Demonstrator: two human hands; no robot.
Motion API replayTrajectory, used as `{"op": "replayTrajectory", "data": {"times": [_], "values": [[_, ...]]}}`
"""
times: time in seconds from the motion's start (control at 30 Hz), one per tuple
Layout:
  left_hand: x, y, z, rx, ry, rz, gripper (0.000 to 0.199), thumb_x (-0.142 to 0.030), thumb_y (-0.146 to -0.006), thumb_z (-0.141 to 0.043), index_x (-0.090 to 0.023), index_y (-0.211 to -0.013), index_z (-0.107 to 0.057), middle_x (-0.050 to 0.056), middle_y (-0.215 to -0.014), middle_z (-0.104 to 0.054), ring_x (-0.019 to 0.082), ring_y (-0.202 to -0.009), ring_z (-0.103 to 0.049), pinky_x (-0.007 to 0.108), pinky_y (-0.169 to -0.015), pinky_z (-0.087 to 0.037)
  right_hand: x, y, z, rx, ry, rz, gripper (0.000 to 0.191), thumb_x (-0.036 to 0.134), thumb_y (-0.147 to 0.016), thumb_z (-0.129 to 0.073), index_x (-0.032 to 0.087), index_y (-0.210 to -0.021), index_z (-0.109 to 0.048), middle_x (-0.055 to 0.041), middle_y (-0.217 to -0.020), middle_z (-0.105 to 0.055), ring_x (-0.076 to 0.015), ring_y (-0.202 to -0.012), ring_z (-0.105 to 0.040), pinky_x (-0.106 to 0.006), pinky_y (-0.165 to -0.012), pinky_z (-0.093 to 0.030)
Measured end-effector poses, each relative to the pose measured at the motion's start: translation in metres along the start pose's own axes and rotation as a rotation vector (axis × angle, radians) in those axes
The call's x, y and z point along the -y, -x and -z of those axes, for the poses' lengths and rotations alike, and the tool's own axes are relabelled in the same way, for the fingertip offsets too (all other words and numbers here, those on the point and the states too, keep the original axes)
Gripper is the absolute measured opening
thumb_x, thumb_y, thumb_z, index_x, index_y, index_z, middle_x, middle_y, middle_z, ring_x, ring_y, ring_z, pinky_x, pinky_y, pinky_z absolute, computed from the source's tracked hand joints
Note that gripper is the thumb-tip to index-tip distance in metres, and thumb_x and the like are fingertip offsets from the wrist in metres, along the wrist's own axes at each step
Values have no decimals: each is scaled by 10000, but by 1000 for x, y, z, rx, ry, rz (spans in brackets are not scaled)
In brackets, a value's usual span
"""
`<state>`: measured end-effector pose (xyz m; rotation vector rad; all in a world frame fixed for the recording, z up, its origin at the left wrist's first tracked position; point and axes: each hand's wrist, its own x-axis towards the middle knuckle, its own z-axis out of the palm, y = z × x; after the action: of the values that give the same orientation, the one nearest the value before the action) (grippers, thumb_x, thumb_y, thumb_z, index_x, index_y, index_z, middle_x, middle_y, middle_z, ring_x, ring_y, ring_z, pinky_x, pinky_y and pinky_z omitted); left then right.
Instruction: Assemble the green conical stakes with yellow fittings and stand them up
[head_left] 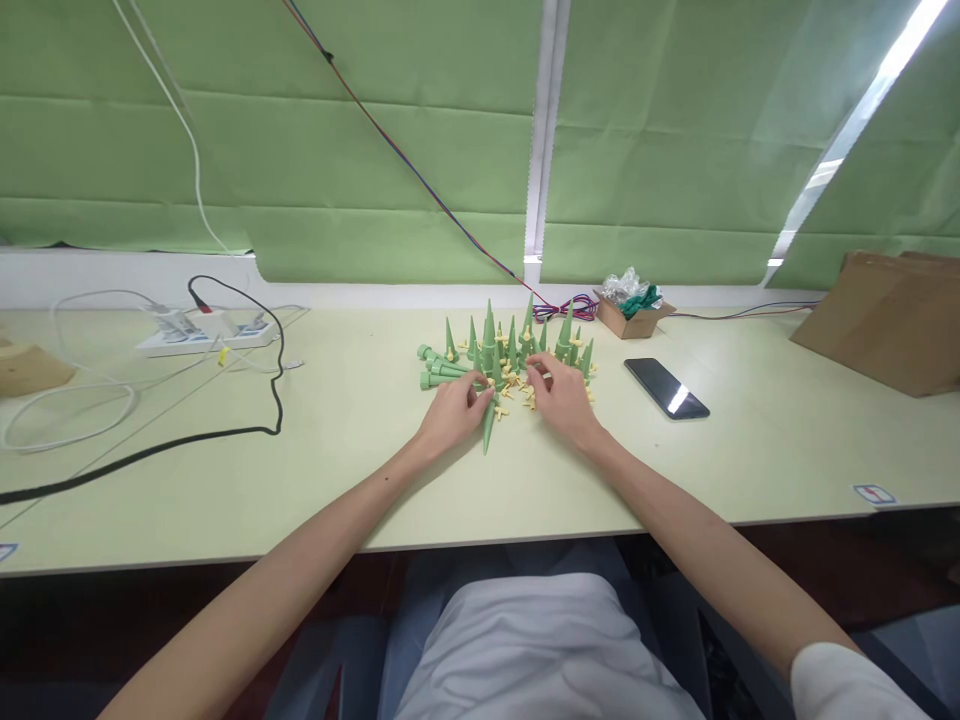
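My left hand [454, 410] is closed in a pinch on a green cone-shaped spike [488, 430], whose pointed tip is turned down toward the table's front edge. To its right, my right hand [562, 398] has its fingers pinched together close to the pile; what is between them, if anything, is too small to make out. Several green spikes [489, 340] stand upright just beyond both hands. Small yellow branched pieces [512, 380] lie among them and some sit on the spikes. Green rods with thicker ends [442, 368] lie by my left hand.
A black phone [666, 387] lies right of my right hand. Behind it are a small cardboard box [634, 318] with wrappings and a coil of red and blue wire [566, 309]. A power strip [206, 338] and a black cable [279, 390] occupy the left; a large cardboard piece [885, 325] stands far right.
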<state>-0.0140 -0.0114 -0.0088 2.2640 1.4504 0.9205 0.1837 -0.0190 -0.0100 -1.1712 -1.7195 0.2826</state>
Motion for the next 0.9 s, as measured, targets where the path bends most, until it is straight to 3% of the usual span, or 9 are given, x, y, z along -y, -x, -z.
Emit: {"op": "replayTrajectory", "data": {"times": [0.13, 0.3, 0.63, 0.9], "values": [[0, 0, 0, -8, 5, 1, 319, -427, -935, -493, -178, -1050, -656, 19, -679, -641, 196, -612, -563, 304, -626, -386, -8, 0, -3, 108, 176, 37, 224, 121, -916, -469, 162, -1027, -659, -104, -1003, -724, -223, -879, -659, -328, -834, -466], [-1, 1, 0, -6, 20, -13, 310, -427, -932, -498, -179, -1023, -662, 16, -659, -631, 192, -594, -548, 304, -618, -383, -13, 3, -7, 256, 250, 79, 296, 61, -893, -482, 151, -1089, -684, -116, -1111, -714, -243, -1048, -640, -348, -932, -461], [-1, 1, 0, 0, 28, -31, 309, -419, -925, -501, -174, -1019, -665, 8, -643, -622, 184, -591, -544, 300, -615, -382, -10, 6, -9, 401, 313, 92, 392, 65, -926, -444, 167, -1224, -676, -126, -1186, -655, -229, -1060, -622, -339, -943, -455], [0, 0, -2, -5, 34, -50, 304, -418, -925, -503, -175, -1003, -668, 2, -626, -609, 174, -574, -526, 294, -606, -379, -9, 7, -10, 442, 339, 83, 378, 50, -921, -431, 169, -1150, -706, -117, -1197, -655, -230, -1037, -626, -330, -883, -464]]}}
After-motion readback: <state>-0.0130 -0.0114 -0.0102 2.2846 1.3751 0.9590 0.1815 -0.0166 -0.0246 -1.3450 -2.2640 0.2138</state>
